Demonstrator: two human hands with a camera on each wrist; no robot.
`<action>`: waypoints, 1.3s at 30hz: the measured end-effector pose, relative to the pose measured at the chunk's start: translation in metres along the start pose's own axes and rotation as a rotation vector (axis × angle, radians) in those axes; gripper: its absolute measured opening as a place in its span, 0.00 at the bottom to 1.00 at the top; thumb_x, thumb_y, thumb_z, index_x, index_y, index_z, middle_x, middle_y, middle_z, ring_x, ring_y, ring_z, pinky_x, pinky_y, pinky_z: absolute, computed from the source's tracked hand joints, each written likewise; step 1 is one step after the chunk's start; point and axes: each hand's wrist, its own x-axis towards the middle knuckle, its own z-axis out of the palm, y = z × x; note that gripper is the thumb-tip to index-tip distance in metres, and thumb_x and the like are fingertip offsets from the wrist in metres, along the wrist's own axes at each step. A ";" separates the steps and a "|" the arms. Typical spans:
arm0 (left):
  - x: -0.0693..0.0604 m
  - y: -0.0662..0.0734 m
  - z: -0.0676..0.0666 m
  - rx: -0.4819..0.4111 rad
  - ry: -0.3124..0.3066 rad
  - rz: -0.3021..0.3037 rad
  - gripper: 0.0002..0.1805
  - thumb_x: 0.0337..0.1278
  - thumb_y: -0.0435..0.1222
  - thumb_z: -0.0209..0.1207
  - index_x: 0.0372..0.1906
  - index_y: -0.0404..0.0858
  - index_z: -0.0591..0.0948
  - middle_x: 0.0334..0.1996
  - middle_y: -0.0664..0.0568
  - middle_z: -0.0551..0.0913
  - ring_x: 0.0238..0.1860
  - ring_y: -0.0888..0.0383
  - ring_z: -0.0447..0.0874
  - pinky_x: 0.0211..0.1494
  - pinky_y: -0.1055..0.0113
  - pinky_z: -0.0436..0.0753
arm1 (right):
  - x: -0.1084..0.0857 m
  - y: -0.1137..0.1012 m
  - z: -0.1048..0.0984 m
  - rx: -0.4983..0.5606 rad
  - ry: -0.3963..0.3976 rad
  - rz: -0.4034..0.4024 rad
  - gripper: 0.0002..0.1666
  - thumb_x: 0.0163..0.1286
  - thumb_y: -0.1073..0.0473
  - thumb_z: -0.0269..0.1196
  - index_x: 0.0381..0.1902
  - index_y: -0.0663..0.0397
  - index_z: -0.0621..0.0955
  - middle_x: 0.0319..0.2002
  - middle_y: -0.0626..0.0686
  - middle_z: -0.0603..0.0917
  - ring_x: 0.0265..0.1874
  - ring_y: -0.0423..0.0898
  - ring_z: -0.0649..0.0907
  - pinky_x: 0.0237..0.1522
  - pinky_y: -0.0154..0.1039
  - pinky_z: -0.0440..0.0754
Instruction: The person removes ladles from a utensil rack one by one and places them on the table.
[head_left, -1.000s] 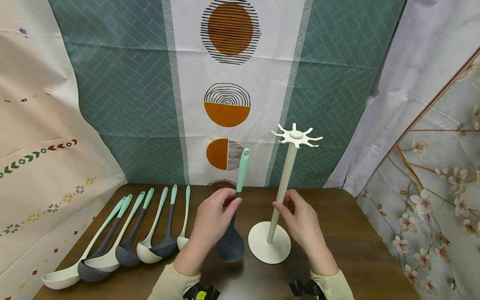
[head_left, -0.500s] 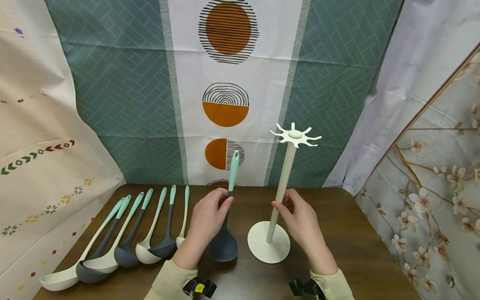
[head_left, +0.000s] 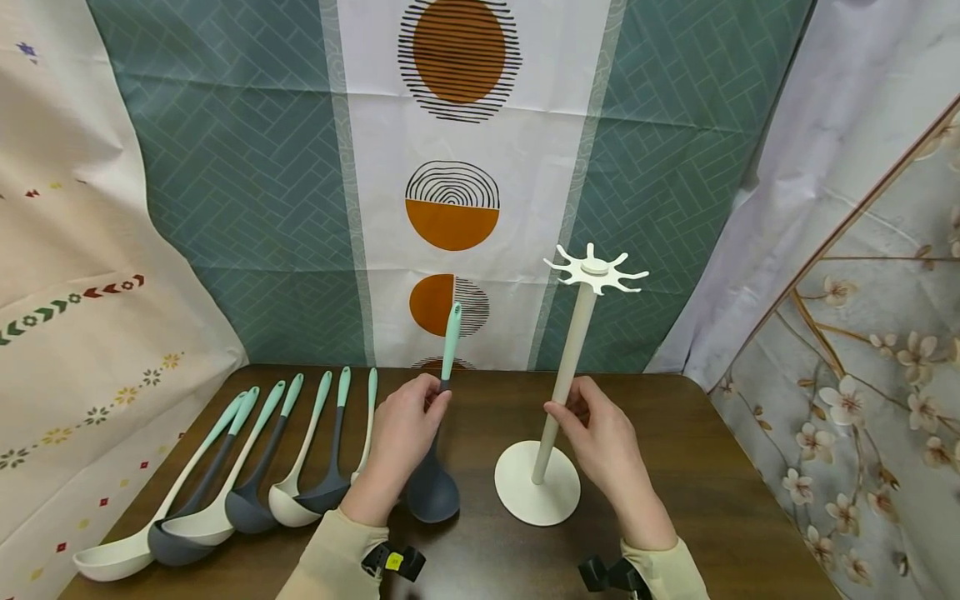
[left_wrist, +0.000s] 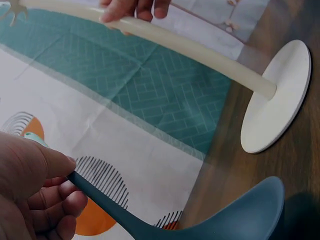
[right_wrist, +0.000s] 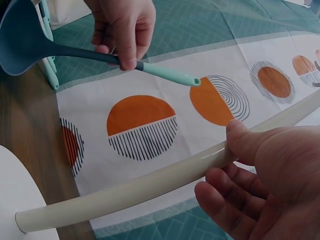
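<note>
My left hand point(head_left: 406, 428) pinches a dark ladle point(head_left: 433, 492) with a mint handle tip, thumb and fingers on the shaft just below the mint part. The ladle stands upright, bowl down; whether it touches the table I cannot tell. In the left wrist view its bowl point(left_wrist: 235, 220) faces the stand. With thumb and fingers my right hand point(head_left: 603, 433) grips the pole of a cream utensil stand point(head_left: 572, 346). A round base point(head_left: 537, 504) carries the pole, and a ring of hooks point(head_left: 596, 268) tops it. No ladle hangs on those hooks.
Several cream and dark ladles point(head_left: 251, 508) with mint handles lie side by side on the left of the brown table point(head_left: 480, 558), some bowls overlapping. Patterned cloth point(head_left: 465, 133) hangs behind the table, with a floral cloth point(head_left: 862, 417) on the right.
My left hand has moved left with the ladle, away from the stand, in small steps. My right hand keeps its grip on the pole, and the stand stays in place.
</note>
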 end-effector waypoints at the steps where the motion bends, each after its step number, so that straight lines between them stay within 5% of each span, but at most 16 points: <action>1: 0.000 -0.001 0.000 0.006 -0.001 -0.002 0.07 0.73 0.36 0.73 0.45 0.38 0.87 0.33 0.52 0.86 0.26 0.57 0.76 0.31 0.59 0.77 | 0.000 0.000 0.000 0.000 0.000 0.000 0.13 0.76 0.55 0.75 0.49 0.50 0.82 0.37 0.50 0.84 0.37 0.48 0.84 0.42 0.47 0.84; 16: 0.004 -0.019 0.007 0.112 0.014 -0.033 0.08 0.73 0.37 0.73 0.44 0.37 0.86 0.31 0.51 0.85 0.23 0.57 0.77 0.26 0.59 0.76 | 0.000 0.001 -0.001 -0.003 -0.003 -0.010 0.13 0.77 0.54 0.75 0.50 0.50 0.82 0.36 0.50 0.83 0.36 0.48 0.83 0.40 0.45 0.83; 28: 0.005 -0.028 0.011 0.172 -0.049 -0.058 0.12 0.71 0.34 0.73 0.52 0.35 0.85 0.29 0.51 0.84 0.22 0.55 0.76 0.24 0.58 0.74 | 0.000 0.002 0.000 0.002 0.002 -0.017 0.13 0.76 0.55 0.75 0.49 0.49 0.81 0.37 0.49 0.85 0.37 0.47 0.84 0.41 0.46 0.84; 39: 0.004 -0.035 0.015 0.191 -0.128 -0.076 0.18 0.69 0.32 0.74 0.58 0.32 0.84 0.34 0.49 0.87 0.28 0.51 0.85 0.28 0.53 0.81 | 0.000 0.002 -0.001 0.003 -0.002 -0.011 0.13 0.76 0.55 0.75 0.50 0.49 0.81 0.38 0.50 0.85 0.37 0.48 0.84 0.40 0.46 0.84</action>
